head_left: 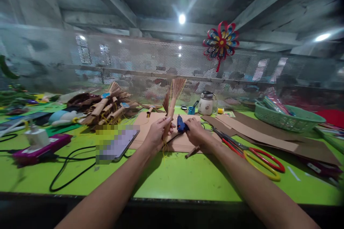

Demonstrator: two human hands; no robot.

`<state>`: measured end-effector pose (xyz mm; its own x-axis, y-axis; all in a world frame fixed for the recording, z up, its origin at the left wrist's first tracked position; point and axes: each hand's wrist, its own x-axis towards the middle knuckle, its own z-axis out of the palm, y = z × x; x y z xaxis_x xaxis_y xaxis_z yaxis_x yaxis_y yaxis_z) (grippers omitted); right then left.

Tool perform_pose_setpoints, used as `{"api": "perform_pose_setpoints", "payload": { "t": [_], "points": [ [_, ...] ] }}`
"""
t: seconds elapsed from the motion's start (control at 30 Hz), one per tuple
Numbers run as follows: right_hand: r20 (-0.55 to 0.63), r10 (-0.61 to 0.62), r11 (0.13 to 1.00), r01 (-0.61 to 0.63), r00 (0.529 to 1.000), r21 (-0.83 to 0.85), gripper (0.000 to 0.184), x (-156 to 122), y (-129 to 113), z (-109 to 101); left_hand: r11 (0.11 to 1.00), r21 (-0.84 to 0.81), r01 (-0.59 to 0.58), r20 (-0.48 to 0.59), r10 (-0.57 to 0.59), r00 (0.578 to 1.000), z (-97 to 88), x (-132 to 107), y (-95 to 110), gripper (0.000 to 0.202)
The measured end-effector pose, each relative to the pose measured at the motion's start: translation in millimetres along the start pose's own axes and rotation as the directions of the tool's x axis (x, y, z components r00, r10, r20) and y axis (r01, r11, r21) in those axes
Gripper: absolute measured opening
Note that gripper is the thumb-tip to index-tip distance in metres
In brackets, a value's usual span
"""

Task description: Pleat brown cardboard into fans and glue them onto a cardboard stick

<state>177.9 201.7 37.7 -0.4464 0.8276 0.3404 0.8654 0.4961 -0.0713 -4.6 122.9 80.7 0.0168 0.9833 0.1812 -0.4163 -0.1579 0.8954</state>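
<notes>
My left hand (159,130) is closed round a brown rolled-paper piece (176,93) with a pleated, fanned top, held upright over the table. Thin yellow strings hang below that hand. In my right hand (197,132) is a blue hot glue gun (182,124), its nozzle pointing up close beside the paper piece; I cannot tell whether they touch. Under both hands lies a sheet of tan cardboard (142,128). A small brown rolled piece (191,152) rests on the table below my right wrist.
To the left are a pile of similar paper pieces (107,105), a phone (123,146) and a purple power strip (45,148) with trailing black cables. On the right lie scissors (252,155), brown card strips (258,132) and a green basket (290,116). A lidded jug (206,103) stands behind.
</notes>
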Motion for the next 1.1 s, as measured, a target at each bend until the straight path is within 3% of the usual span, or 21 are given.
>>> {"api": "perform_pose_setpoints", "payload": {
  "t": [0.2, 0.37, 0.4, 0.47, 0.53, 0.6, 0.67, 0.73, 0.9, 1.1],
  "points": [
    [-0.148, -0.001, 0.975, 0.034, 0.989, 0.221, 0.032, 1.7, 8.4, -8.2, 0.996, -0.089, -0.02, 0.028, 0.023, 0.999, -4.1, 2.3, -1.9, 0.017],
    [-0.21, 0.078, 0.873, 0.035, 0.975, 0.487, 0.038, -5.4, 18.3, -49.0, 0.989, -0.145, -0.038, 0.002, 0.038, 0.999, -6.8, 4.5, 3.1, 0.02],
    [-0.201, 0.088, 0.814, 0.046, 0.976, 0.579, 0.034, -9.3, 17.9, -59.6, 0.988, -0.149, -0.037, 0.002, 0.037, 0.999, -6.8, 4.4, 4.7, 0.022],
    [-0.127, 0.097, 0.457, 0.069, 0.987, 0.887, 0.026, -18.7, 14.3, -79.2, 0.986, -0.162, -0.034, 0.006, 0.035, 0.999, -6.4, 3.6, 7.8, 0.023],
    [-0.11, 0.076, 0.161, 0.097, 0.991, 0.982, 0.022, -28.8, 8.7, -93.7, 0.983, -0.182, -0.022, 0.014, 0.025, 1.0, -5.8, 2.3, 10.3, 0.022],
    [-0.107, 0.053, 0.006, 0.107, 0.993, 0.994, 0.024, -37.5, 3.0, -100.9, 0.977, -0.215, 0.002, 0.037, 0.006, 0.999, -5.4, 0.8, 11.8, 0.022],
    [-0.086, 0.01, -0.07, 0.086, 0.996, 0.994, 0.03, -42.8, -1.2, -101.4, 0.966, -0.255, 0.034, 0.069, -0.017, 0.997, -5.5, -0.7, 12.5, 0.021],
    [-0.056, -0.041, -0.082, 0.052, 0.998, 0.995, 0.033, -44.7, -3.5, -98.2, 0.954, -0.291, 0.07, 0.108, -0.04, 0.993, -5.7, -2.2, 12.7, 0.02],
    [-0.022, -0.129, 0.023, 0.025, 0.991, 0.999, 0.04, -43.4, -5.0, -92.7, 0.936, -0.324, 0.141, 0.185, -0.084, 0.979, -4.8, -5.5, 12.4, 0.019],
    [-0.028, -0.071, 0.074, 0.033, 0.997, 0.997, 0.036, -44.2, -4.3, -93.4, 0.934, -0.318, 0.164, 0.26, -0.08, 0.962, -2.4, -7.6, 11.2, 0.019]
  ]
}}
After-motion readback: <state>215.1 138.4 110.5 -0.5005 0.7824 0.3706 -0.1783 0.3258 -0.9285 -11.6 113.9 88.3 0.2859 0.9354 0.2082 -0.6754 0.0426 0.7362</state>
